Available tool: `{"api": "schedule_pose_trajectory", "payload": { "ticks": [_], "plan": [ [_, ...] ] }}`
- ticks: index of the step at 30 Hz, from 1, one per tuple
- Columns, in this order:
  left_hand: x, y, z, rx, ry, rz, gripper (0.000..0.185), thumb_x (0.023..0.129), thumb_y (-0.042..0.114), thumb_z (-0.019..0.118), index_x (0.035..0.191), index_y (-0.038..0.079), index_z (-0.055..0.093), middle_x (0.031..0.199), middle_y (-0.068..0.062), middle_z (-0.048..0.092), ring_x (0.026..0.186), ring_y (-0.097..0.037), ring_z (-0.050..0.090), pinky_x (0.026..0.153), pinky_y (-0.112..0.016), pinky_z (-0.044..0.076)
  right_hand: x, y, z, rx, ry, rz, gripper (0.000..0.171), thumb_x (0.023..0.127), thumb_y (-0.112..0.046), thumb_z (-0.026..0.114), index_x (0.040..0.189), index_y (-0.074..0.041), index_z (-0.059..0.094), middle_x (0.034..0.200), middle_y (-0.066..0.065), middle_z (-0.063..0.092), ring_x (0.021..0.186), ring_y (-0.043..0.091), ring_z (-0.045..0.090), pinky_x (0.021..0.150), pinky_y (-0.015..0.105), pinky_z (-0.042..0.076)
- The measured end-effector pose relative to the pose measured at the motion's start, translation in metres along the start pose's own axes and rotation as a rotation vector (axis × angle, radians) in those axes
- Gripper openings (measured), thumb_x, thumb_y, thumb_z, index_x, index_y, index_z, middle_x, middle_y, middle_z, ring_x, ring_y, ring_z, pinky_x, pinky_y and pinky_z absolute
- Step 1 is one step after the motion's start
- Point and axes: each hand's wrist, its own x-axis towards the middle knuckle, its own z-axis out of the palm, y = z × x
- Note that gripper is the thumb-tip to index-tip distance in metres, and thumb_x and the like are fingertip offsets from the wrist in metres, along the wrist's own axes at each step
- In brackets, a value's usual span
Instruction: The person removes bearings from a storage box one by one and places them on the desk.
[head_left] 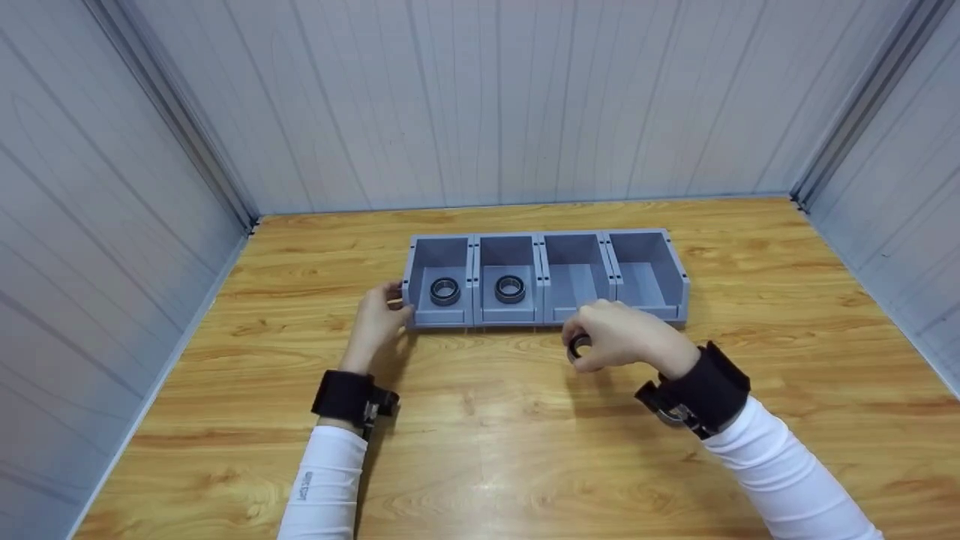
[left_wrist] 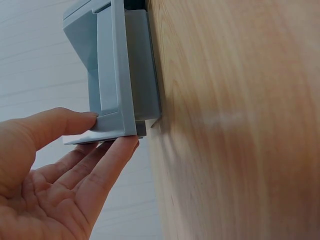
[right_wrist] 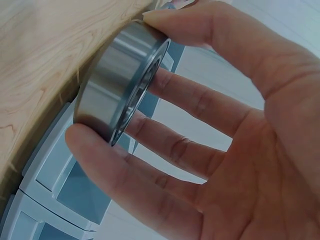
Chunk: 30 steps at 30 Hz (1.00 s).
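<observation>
My right hand (head_left: 622,334) pinches a ball bearing (right_wrist: 112,75) by its outer rim, thumb on one side and a finger on the other. In the head view it hangs just in front of the third bin (head_left: 574,312) from the left. At the row's left end, my left hand (head_left: 377,319) grips the first grey storage bin (head_left: 439,318), with the thumb on its front edge and the fingers along its outer side. One bearing (head_left: 445,301) lies flat in that bin, another bearing (head_left: 510,299) in the second bin (head_left: 507,317).
The fourth bin (head_left: 651,310) closes the joined row on the right. A further ring-shaped piece (head_left: 671,418), probably a bearing, lies on the wooden table (head_left: 480,450), mostly hidden under my right wrist strap (head_left: 709,386). Pale panels (head_left: 487,105) enclose the back and sides.
</observation>
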Motion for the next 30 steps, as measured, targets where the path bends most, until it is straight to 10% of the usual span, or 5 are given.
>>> {"api": "schedule_pose_trajectory", "payload": {
  "ticks": [30],
  "plan": [
    [0.001,0.000,-0.001,-0.006,-0.006,-0.005,0.052,0.094,-0.007,0.057,0.143,-0.016,0.045,0.142,-0.037,0.055,0.132,-0.047,0.059,0.114,-0.048,0.051,-0.013,-0.001,0.018,-0.007,0.017,-0.087,0.015,0.078,-0.012,0.073,0.092,-0.010,0.077,0.085,0.005,0.075,0.072,0.006,0.056,0.061,0.020,0.047]
  ]
}}
